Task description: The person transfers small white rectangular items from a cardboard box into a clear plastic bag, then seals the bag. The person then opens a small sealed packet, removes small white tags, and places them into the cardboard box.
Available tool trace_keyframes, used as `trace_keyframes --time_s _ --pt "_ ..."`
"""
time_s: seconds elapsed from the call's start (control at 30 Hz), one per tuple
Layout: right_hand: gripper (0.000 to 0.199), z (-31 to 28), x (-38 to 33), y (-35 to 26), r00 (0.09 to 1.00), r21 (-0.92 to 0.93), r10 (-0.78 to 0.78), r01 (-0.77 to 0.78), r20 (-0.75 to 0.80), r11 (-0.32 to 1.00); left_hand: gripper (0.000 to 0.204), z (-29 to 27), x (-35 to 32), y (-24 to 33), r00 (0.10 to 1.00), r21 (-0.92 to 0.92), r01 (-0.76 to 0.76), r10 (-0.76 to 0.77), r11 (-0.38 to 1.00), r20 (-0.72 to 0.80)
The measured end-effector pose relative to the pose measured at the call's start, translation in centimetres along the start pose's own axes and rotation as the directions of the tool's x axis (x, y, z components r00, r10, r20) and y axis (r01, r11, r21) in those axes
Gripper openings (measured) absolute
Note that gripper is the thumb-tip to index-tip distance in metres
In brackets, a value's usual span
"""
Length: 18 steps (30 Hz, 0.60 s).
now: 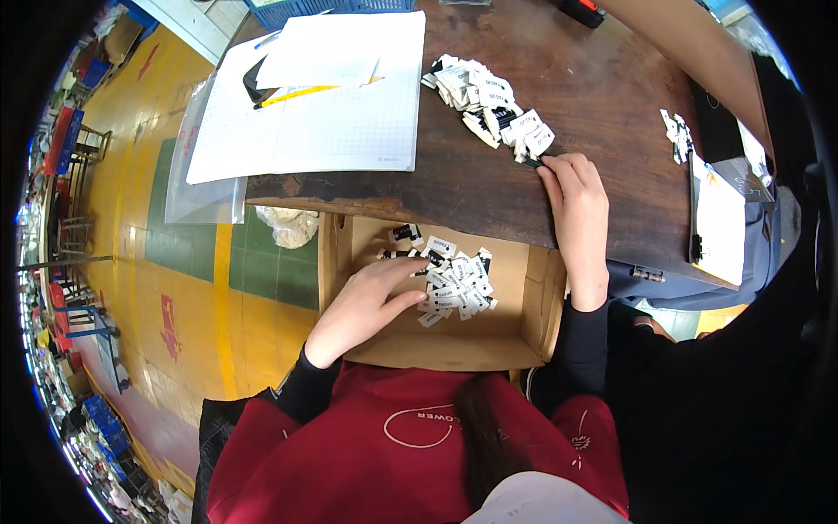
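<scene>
Small white-and-black fabric labels lie loosely in the open cardboard box in front of me. My left hand reaches over the box from its left side. Its thumb stands apart from the fingers, and the fingertips are at the labels. On the dark wooden table, a heaped pile of the same kind of labels trails toward my right hand. That hand rests at the table's front edge, thumb and index finger pinched on a dark label at the pile's near end.
At the left of the table lie an open grid-paper notebook and a yellow pencil. A few more labels and a clipboard are at the right, where another person's arm reaches in. Blue baskets stand behind.
</scene>
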State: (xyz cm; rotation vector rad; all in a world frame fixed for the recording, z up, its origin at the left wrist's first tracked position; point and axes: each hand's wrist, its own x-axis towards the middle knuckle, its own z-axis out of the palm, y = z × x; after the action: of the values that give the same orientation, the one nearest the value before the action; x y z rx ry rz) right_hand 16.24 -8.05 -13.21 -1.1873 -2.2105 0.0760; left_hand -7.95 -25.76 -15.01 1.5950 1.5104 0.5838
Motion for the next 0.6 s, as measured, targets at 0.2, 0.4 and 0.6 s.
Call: trace_keyframes --time_s 0.2,0.4,0.6 --pt "0.007 -1.0 -1.9 -1.2 0.986 0.258 0.164 -0.152 -0.028 0.954 0.039 -0.4 1.0 1.5 0.998 -0.254 -0.016 0.03 0.967 0.049" --pt "0.006 -1.8 -5.4 -5.7 0.859 0.652 0.398 -0.506 0.322 0.564 0.041 2.3 2.9 4.0 0.997 -0.811 0.068 -0.076 0.581 0.03" --pt "0.007 -1.1 -6.3 -7.6 0.86 0.706 0.333 -0.508 0.387 0.493 0.037 3.4 4.5 4.6 0.995 -0.89 0.02 -0.1 0.455 -0.028"
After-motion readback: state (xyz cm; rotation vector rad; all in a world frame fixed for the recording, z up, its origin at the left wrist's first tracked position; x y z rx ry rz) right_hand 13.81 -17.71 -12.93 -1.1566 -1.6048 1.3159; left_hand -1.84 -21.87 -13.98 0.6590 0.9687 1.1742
